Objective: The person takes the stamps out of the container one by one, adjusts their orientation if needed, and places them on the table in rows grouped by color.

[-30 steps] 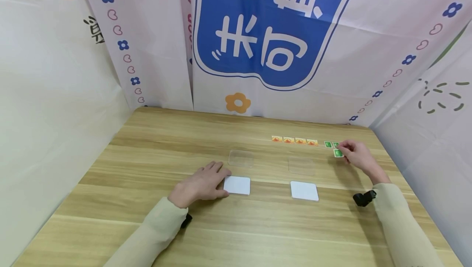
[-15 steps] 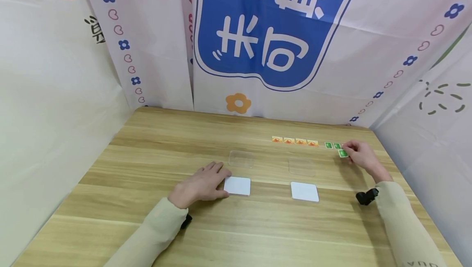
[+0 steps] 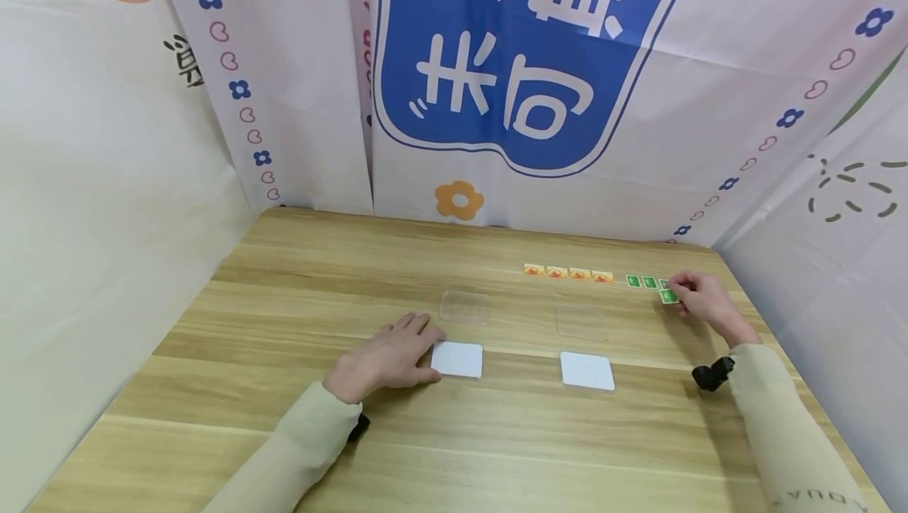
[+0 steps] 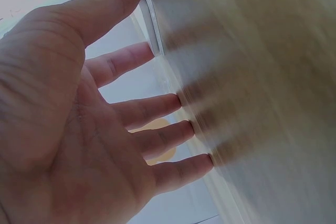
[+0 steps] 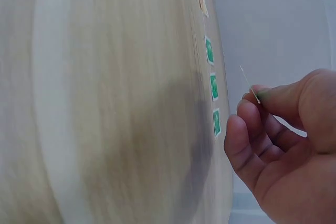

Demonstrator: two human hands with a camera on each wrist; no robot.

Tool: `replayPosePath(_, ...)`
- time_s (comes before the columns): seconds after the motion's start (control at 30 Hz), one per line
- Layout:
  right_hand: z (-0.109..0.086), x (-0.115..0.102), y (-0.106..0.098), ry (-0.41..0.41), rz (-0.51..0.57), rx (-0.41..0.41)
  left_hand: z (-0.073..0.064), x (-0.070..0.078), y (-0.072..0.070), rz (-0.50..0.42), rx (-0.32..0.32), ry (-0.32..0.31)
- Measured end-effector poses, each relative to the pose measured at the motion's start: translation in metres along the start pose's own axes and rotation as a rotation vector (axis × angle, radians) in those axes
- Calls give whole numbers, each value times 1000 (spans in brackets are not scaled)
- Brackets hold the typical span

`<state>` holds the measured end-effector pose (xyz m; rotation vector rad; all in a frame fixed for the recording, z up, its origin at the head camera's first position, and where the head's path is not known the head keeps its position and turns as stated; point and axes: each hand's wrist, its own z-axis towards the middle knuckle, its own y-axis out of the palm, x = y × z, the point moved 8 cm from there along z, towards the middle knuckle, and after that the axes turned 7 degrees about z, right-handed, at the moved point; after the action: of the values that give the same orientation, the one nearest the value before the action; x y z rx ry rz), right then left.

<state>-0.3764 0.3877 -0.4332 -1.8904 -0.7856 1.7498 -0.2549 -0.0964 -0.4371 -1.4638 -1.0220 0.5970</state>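
Note:
My right hand (image 3: pixel 705 300) pinches a small green stamp (image 3: pixel 669 297) between thumb and fingers, a little above the table. In the right wrist view that stamp (image 5: pixel 249 83) shows nearly edge-on. Green stamps (image 5: pixel 213 86) lie in a short row just beyond it; the rightmost is partly covered in the head view. Left of them runs a row of several orange-and-yellow stamps (image 3: pixel 568 273). My left hand (image 3: pixel 386 355) rests its spread fingertips on the table, beside the left edge of a white card pile (image 3: pixel 457 360). Its thumb and index finger lie at that edge.
A second white card pile (image 3: pixel 587 371) lies to the right. Behind the two piles are clear rectangular plates (image 3: pixel 464 307), one on the left and another clear plate (image 3: pixel 581 322) on the right. A printed cloth (image 3: pixel 312 103) hangs along the table's back edge.
The right hand has shifted slightly to the right with the green stamp, uncovering more of the green row. My left hand stays where it was.

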Motion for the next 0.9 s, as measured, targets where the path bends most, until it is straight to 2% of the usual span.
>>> replayPosePath(0.47,10,11,-12,38,15,23,1,-1,1,7,-5,-5)
replayPosePath(0.9,18,18,-16,61,-36,44,1,-1,1,10,-3,-4)
